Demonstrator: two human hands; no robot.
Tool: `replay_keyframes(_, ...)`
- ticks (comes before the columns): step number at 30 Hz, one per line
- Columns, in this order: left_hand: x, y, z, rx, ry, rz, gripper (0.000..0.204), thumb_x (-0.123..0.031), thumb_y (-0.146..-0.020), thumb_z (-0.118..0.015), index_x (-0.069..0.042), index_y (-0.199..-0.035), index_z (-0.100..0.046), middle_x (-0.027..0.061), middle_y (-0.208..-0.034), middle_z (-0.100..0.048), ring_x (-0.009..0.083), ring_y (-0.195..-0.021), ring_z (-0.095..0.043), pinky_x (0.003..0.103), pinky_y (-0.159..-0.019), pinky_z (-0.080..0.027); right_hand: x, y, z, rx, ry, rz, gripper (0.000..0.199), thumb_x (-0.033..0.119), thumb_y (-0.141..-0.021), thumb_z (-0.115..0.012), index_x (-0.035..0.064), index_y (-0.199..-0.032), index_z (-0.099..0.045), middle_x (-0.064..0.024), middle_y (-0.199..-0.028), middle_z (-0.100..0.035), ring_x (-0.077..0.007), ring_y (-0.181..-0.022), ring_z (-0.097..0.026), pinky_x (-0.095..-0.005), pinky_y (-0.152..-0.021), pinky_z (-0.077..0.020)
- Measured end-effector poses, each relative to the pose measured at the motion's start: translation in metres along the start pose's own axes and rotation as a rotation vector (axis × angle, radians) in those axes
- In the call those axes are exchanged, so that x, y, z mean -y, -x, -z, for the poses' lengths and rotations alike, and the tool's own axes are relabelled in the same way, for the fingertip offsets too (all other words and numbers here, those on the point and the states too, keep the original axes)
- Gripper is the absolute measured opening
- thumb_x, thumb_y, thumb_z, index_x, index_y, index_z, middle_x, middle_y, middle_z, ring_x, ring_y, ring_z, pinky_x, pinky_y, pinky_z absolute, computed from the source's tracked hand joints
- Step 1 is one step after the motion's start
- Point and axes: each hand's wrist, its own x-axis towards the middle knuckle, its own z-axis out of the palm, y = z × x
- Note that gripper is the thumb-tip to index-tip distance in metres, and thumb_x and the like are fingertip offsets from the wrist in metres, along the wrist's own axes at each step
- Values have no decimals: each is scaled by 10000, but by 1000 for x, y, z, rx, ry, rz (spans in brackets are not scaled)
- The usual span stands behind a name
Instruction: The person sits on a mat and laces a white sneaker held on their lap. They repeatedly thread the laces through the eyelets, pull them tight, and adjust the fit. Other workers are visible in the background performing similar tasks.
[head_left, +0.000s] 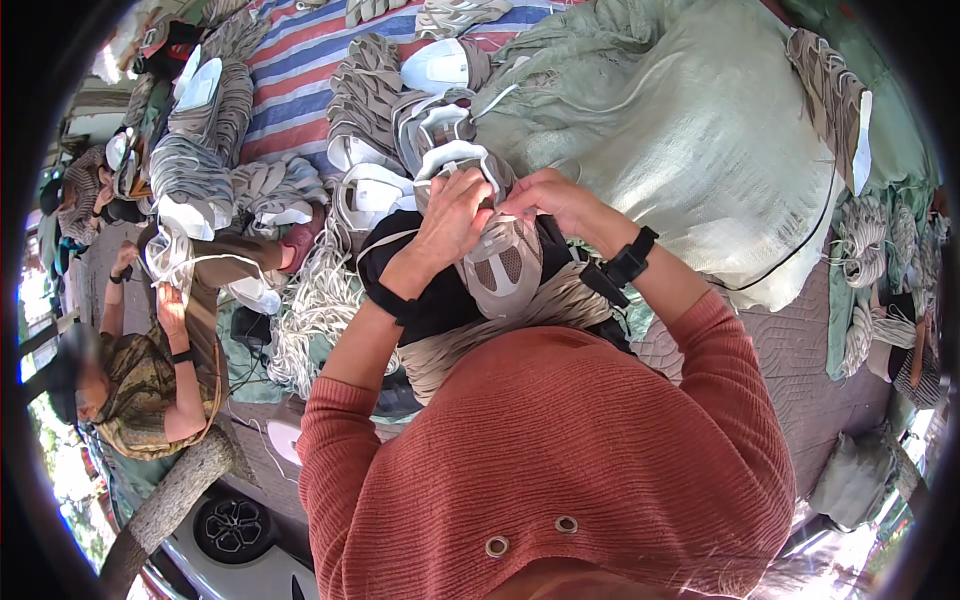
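Note:
A taupe and grey shoe upper [497, 275] with a mesh toe lies over the black cloth [400, 250] at my lap, its toe toward me. My left hand [455, 218] is closed on the upper near its opening, with the thumb and fingers bent over the lacing area. Close beside it, my right hand [560, 203] pinches what looks like a pale shoelace at the eyelets. The fingertips of both hands nearly meet and partly hide the lace. More shoe uppers [445, 125] with white linings stand just beyond my hands.
Stacked uppers [365, 95] lie on a striped sheet [290, 85]. A pale green woven sack [700, 130] bulges at the far right. Loose white laces [325, 310] heap at my left. Farther left, a co-worker [150, 390] handles a lace and an upper beside a log [175, 490].

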Motion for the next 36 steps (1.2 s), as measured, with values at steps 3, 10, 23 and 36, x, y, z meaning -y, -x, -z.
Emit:
replay_keyframes(3, 5, 1, -4, 5, 120, 66, 220, -51, -741, -692, -71, -942, -605, 53, -966, -552, 249, -952, -538, 385, -823, -339, 11, 0, 7, 86, 180, -3, 297, 250, -772, -767, -10, -873, -665, -48, -783, -634, -143, -707, -558, -281, -674, -426)
replay_keyframes(10, -4, -5, 6, -12, 148, 108, 120, -69, -754, -684, -66, -848, -609, 48, -883, -560, 248, -898, -558, 372, -776, -348, 32, -17, 10, -28, 818, 698, 666, 347, -725, -792, 170, -1299, -503, -142, -1400, -409, -301, -1292, -408, -430, -1087, -301)
replay_keyframes(23, 182, 183, 340, -733, -512, 676, 228, -211, -932, -596, -25, -1047, -664, 82, -874, -693, 203, -790, -642, 338, -735, -502, 33, -15, 10, 101, 835, 634, 422, 416, -914, -597, 149, -1239, -565, -93, -1306, -504, -290, -1216, -477, -390, -1057, -346)
replay_keyframes(36, 146, 196, 315, -1182, 141, 493, 140, -142, -910, -615, -3, -912, -596, 17, -795, -558, 82, -708, -524, 227, -640, -427, 62, 0, -13, 192, 1351, 941, 180, 192, -791, -719, 140, -952, -659, -24, -1028, -528, -195, -1002, -522, -406, -885, -356)
